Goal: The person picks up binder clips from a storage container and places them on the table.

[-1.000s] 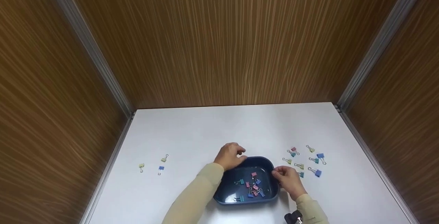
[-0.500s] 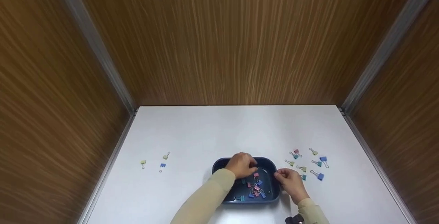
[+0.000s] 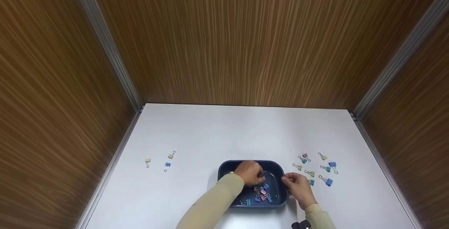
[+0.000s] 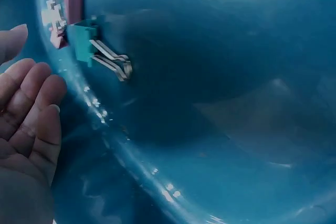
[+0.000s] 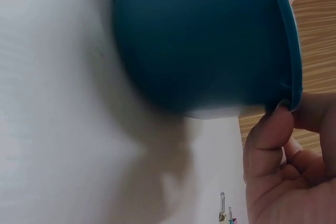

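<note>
A dark blue tray (image 3: 257,206) stands on the white table, with several pink, blue and teal binder clips inside. My left hand (image 3: 249,173) is inside the tray, over its far half. In the left wrist view, that hand's fingers (image 4: 44,90) are loosely bent, the thumb apart from them, and no clip shows between them. Close to the fingertips lie a teal binder clip (image 4: 84,43) and a pink binder clip (image 4: 74,4). My right hand (image 3: 299,187) pinches the tray's right rim between thumb and fingers, as the right wrist view also shows.
Right of the tray lie several loose binder clips, among them a blue one (image 3: 329,182) and a yellow one (image 3: 322,157). Far left are two yellow clips and a blue clip (image 3: 167,164). Wood-grain panels (image 3: 245,46) enclose the table.
My left hand has moved from the tray's far left rim rightward and down into the tray, over the clips. The right hand keeps its hold on the rim.
</note>
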The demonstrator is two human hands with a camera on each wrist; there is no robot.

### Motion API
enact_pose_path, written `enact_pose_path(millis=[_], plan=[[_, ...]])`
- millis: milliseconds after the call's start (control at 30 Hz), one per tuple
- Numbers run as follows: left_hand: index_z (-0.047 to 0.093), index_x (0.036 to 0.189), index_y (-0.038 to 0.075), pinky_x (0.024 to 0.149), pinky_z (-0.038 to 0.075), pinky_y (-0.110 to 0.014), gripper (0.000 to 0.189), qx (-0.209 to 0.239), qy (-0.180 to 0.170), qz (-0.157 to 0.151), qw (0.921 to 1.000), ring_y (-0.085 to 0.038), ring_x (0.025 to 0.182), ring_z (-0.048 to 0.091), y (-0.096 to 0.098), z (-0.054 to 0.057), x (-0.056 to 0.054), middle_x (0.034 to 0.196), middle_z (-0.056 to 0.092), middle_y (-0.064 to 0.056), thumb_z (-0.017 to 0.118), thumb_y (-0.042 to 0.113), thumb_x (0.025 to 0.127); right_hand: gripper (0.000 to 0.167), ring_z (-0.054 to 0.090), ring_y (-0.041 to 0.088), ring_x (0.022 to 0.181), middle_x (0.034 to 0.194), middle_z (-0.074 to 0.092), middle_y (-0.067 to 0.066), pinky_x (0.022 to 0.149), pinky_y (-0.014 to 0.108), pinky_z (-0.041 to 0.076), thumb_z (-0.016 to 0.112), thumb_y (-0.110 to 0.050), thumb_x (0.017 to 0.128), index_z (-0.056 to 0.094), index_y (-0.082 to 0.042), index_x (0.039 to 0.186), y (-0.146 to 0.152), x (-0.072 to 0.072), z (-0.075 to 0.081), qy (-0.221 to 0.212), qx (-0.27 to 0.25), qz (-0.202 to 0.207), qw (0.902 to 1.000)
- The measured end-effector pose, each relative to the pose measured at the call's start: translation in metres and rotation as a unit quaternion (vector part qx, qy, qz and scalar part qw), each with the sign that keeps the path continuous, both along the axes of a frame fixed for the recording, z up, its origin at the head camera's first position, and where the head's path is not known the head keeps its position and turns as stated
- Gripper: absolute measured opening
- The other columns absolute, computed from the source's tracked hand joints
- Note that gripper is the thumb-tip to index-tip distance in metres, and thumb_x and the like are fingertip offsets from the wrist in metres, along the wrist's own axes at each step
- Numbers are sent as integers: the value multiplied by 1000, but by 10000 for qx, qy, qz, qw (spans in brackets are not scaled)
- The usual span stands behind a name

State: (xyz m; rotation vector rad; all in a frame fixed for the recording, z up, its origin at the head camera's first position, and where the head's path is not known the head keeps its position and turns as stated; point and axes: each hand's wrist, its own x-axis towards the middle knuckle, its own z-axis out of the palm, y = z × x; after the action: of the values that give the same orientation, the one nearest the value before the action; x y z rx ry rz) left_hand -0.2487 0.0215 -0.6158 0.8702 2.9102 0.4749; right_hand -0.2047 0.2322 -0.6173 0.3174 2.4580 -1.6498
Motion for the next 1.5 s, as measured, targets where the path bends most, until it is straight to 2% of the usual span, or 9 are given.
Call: enact_pose_path(millis=[133,267,500,767,900,1033,1233,1333,1500], plan=[[75,80,22,63,46,-18,16,-218,229,-296,9991,-1,62,54,4,-8,2,68,63,15,79,37,76,19,58,18,74,86,62,9,61,30,52,63,-12,92,62,3,104,1,1,1,-1,19,12,10000],[71,78,23,62,45,-19,20,-383,343,-477,9975,-2,61,51,11,-14,4,66,58,16,81,40,72,18,58,19,74,85,62,9,61,30,52,64,-12,92,62,3,103,1,2,1,-43,-3,9,10000],[70,79,22,64,46,-21,24,-345,173,-307,9988,-3,64,53,25,-16,9,69,59,14,79,43,75,17,58,20,73,84,61,9,59,30,51,64,-12,92,61,2,101,0,4,1,-22,-63,47,10000],[65,74,21,61,45,-23,27,-219,403,-10,9989,-5,63,52,34,-18,11,67,54,13,78,45,74,16,58,19,70,82,62,8,55,30,51,64,-9,91,61,4,100,-2,6,1,105,-184,10,9998],[65,76,20,62,46,-22,25,-118,260,95,9995,-5,63,52,39,-19,12,67,55,12,77,42,76,15,58,18,69,82,63,8,55,29,51,63,-9,91,62,3,100,-1,5,1,61,-93,32,9999],[66,79,19,61,45,-21,22,-25,36,1,10000,-4,64,51,42,-17,13,68,54,12,77,38,76,14,57,17,69,82,62,7,54,28,49,64,-10,91,62,2,99,-1,4,1,64,-43,41,10000],[65,74,20,62,42,-19,14,-75,-162,-448,9988,-4,67,49,45,-15,15,71,51,12,78,25,72,14,57,19,71,82,63,8,54,27,49,64,-9,91,62,2,98,-2,5,1,103,-68,30,9999],[65,73,20,63,43,-19,13,-150,-238,-525,9982,-4,68,49,47,-15,16,72,50,12,78,22,73,14,58,19,73,84,63,9,56,27,49,64,-9,91,63,3,99,-2,5,3,63,-72,28,10000],[65,77,20,69,46,-23,18,-359,105,-324,9988,-5,73,52,47,-18,17,75,53,10,79,31,73,15,58,17,71,83,63,9,58,28,51,64,-9,91,63,3,100,-2,5,2,40,-105,-8,9999]])
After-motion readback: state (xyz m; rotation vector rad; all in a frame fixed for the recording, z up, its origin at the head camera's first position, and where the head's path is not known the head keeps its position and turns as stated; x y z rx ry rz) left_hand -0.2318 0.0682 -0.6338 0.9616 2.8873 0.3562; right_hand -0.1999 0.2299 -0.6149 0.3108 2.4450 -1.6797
